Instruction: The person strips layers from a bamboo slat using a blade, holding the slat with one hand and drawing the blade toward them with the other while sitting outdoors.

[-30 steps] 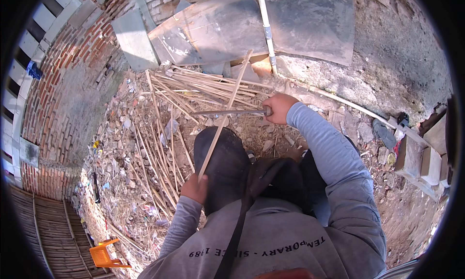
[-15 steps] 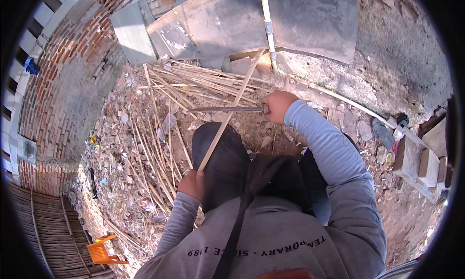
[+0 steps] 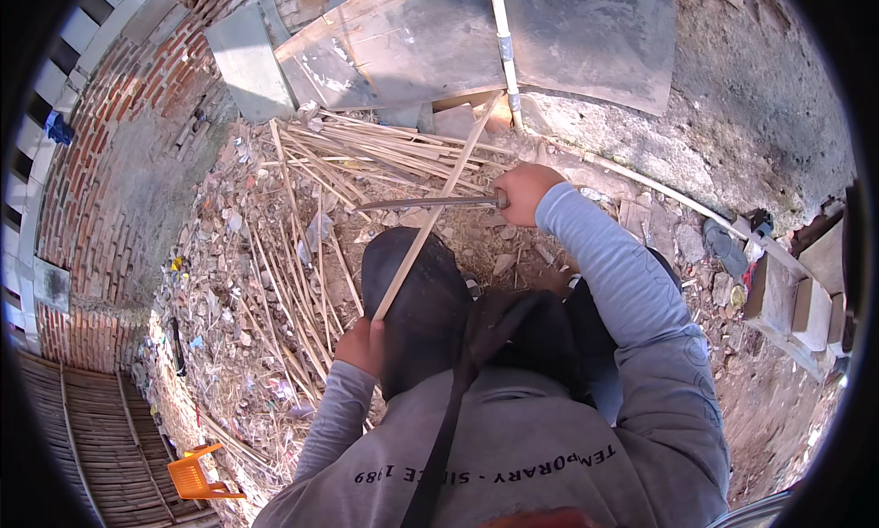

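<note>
Two grips at once: clutching the near end of a pale strip (image 3: 426, 228) in the left hand (image 3: 360, 347), with fingers curled closed around it beside the dark-clad knee (image 3: 423, 294). And across to the right, clasping the handle of a long blade (image 3: 403, 204) in the right hand (image 3: 526, 195), again with fingers folded tight. Holding that blade sideways across the strip, without a clear look at contact. Aiming the strip away, over loose strips (image 3: 385, 148), towards the white pipe (image 3: 503, 33).

A long, pale strip (image 3: 420, 239) slants away rightward, crossed by a dark knife (image 3: 472, 200).
</note>
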The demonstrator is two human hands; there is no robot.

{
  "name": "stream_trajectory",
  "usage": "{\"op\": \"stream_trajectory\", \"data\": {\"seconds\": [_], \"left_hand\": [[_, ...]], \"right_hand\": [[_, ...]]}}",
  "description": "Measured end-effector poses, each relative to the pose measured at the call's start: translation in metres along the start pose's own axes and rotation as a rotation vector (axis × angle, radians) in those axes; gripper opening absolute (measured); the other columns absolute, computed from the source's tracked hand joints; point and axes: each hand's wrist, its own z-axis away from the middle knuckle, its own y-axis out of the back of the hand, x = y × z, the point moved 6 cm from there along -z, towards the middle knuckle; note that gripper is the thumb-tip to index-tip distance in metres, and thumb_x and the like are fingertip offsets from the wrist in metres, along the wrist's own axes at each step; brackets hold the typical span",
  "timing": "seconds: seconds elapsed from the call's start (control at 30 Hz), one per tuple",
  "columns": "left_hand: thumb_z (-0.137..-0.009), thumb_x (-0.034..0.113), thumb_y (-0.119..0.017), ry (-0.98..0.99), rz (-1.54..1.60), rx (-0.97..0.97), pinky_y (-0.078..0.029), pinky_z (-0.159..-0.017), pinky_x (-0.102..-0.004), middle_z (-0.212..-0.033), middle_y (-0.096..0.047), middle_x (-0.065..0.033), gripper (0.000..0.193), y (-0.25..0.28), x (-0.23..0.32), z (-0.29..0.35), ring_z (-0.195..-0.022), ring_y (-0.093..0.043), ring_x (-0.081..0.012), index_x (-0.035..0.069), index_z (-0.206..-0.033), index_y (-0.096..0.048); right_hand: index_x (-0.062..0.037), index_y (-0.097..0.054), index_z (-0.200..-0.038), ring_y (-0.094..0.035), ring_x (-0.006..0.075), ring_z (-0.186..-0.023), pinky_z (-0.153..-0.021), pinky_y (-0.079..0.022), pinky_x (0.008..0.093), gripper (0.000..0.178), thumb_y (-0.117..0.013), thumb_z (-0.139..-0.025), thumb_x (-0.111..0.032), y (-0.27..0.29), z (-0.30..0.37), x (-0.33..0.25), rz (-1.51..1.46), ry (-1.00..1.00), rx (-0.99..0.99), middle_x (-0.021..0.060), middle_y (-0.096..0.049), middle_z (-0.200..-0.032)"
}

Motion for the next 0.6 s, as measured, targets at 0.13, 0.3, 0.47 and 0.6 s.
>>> {"op": "stream_trajectory", "data": {"seconds": [0.13, 0.3, 0.47, 0.6], "left_hand": [[-0.098, 0.044, -0.039, -0.021, -0.013, -0.01, -0.044, -0.061, -0.0567, -0.069, -0.06, -0.0275, 0.047, -0.003, 0.004, -0.003, -0.067, -0.059, -0.049, 0.002, -0.082, -0.052], [-0.098, 0.046, -0.038, 0.0, 0.02, -0.019, -0.044, -0.061, -0.0564, -0.07, -0.06, -0.0282, 0.048, -0.002, 0.0, -0.004, -0.069, -0.059, -0.0491, 0.002, -0.082, -0.052], [-0.098, 0.045, -0.038, 0.006, -0.039, -0.012, -0.044, -0.063, -0.0567, -0.071, -0.06, -0.0282, 0.049, -0.002, 0.001, 0.0, -0.071, -0.059, -0.049, 0.001, -0.082, -0.054], [-0.098, 0.044, -0.039, -0.022, -0.028, -0.008, -0.045, -0.063, -0.0566, -0.07, -0.06, -0.028, 0.049, -0.003, 0.007, -0.007, -0.07, -0.06, -0.049, 0.001, -0.082, -0.054]], "right_hand": [[-0.0079, -0.067, -0.092, -0.064, 0.0358, -0.092, -0.083, -0.051, 0.0442, 0.026, -0.064, -0.07, -0.021, -0.016, -0.007, 0.03, -0.072, -0.097, -0.062, 0.0175, -0.068, -0.092], [-0.0073, -0.066, -0.088, -0.064, 0.0359, -0.088, -0.081, -0.051, 0.0447, 0.023, -0.064, -0.07, -0.021, -0.01, -0.009, 0.008, -0.109, -0.012, 0.059, 0.0174, -0.067, -0.088], [-0.0077, -0.067, -0.094, -0.064, 0.035, -0.094, -0.085, -0.051, 0.0438, 0.026, -0.063, -0.072, -0.021, -0.01, 0.001, -0.012, 0.0, 0.002, -0.079, 0.0166, -0.068, -0.095], [-0.0085, -0.068, -0.096, -0.064, 0.0343, -0.094, -0.085, -0.051, 0.0432, 0.028, -0.063, -0.072, -0.021, -0.007, -0.002, 0.027, -0.022, -0.078, -0.026, 0.0161, -0.068, -0.096]]}}
